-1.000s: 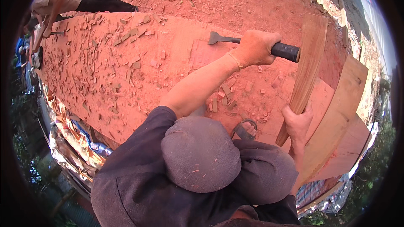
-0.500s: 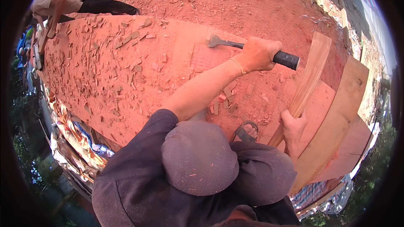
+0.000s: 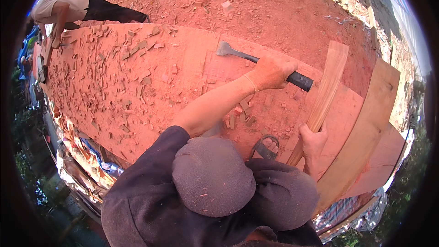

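My left hand (image 3: pixel 274 72) is wrapped round the black handle of a wide chisel (image 3: pixel 244 56), whose flared metal blade points left over the large reddish wooden slab (image 3: pixel 187 59). My right hand (image 3: pixel 313 138) grips the narrow lower part of a long wooden bar (image 3: pixel 331 68), which slants up and away beside the butt end of the chisel. The bar and the handle look close together; whether they touch I cannot tell. A curved wooden board (image 3: pixel 361 142) lies just right of my right hand.
Wood chips (image 3: pixel 137 48) litter the slab, mostly on its left half. A person (image 3: pixel 64 11) bends over its far left end. My sandalled foot (image 3: pixel 266 147) shows below my arms. Crumpled sheeting (image 3: pixel 77 151) lies along the near left edge.
The chisel in my left hand has come slightly down and to the left. The top of the wooden bar in my right hand has also shifted left and a little lower.
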Demonstrator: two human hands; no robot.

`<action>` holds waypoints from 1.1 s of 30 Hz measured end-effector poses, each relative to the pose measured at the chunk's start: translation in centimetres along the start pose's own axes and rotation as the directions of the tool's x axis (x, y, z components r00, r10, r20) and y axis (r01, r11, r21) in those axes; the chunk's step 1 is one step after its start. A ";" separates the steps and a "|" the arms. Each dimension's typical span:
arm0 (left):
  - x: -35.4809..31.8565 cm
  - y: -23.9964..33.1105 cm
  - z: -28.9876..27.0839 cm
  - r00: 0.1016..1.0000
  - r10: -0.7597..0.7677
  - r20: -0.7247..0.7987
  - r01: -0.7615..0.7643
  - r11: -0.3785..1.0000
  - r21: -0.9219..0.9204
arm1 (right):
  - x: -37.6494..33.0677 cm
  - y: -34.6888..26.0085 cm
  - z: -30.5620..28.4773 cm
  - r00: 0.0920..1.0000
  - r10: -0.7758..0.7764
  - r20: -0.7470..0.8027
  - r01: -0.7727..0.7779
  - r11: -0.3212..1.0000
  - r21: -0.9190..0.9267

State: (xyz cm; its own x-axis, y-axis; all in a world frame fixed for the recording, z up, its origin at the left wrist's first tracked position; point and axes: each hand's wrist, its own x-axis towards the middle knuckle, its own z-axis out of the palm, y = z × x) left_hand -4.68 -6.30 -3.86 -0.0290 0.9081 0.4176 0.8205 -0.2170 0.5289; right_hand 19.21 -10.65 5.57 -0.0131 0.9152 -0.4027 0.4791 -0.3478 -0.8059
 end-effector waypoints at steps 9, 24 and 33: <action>3.9 -2.3 -0.8 0.997 -0.072 -0.014 0.069 0.987 -0.142 | 2.0 -6.0 -6.9 0.941 -0.229 -0.250 0.284 0.936 0.207; 4.5 -3.3 -2.0 0.983 -0.179 -0.044 0.170 0.974 -0.151 | 3.2 -7.4 2.7 0.984 -0.148 0.102 0.164 0.970 -0.178; 5.0 -4.3 -1.5 0.977 -0.206 -0.049 0.199 0.973 -0.121 | 5.4 -9.2 -0.8 0.963 -0.185 -0.196 0.257 0.848 0.463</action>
State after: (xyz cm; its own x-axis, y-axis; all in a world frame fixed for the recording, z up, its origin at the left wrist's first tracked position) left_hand -9.23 -1.41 -2.91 -0.2254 0.9146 0.3357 0.7232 -0.0738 0.6867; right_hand 15.45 -2.34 11.12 0.0706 0.9856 -0.1538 -0.0033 -0.1540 -0.9881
